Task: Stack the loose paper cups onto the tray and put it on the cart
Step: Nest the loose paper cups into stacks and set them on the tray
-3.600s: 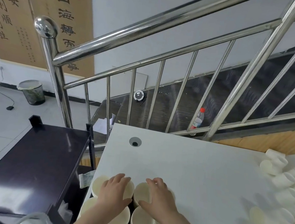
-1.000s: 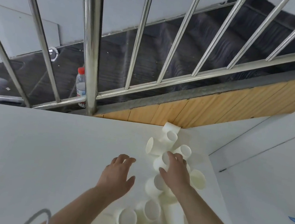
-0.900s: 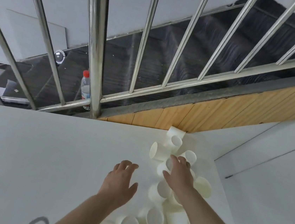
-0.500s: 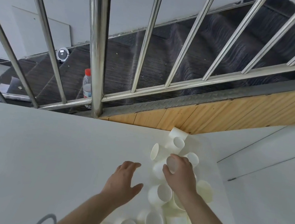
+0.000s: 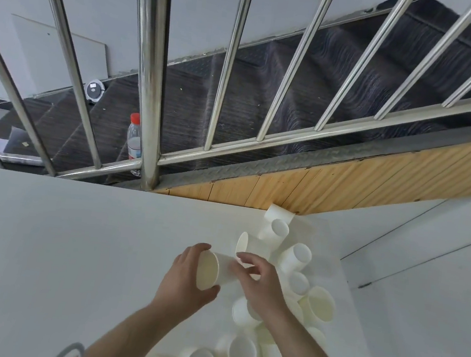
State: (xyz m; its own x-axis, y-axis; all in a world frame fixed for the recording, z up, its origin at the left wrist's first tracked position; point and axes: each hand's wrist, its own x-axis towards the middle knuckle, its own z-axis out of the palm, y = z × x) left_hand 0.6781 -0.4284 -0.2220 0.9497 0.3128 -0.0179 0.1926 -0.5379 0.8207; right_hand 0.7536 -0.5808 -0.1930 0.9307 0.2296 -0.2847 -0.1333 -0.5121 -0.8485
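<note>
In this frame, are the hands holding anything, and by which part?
Yes: one white paper cup, lying sideways over the table. The left hand grips it around the rim end; the right hand pinches the sidewall near its base.

A paper cup [image 5: 215,270] has now been lifted clear of the pile of loose cups [image 5: 291,272] and is held on its side between both hands, its open mouth turned toward the camera. Half a second ago the left hand [image 5: 184,278] was spread flat and empty over the table; now its fingers are curled round the cup's rim end. The right hand [image 5: 258,277], earlier reaching into the pile, has been drawn back and seems to be pinching the cup's base, though that end is partly hidden.
</note>
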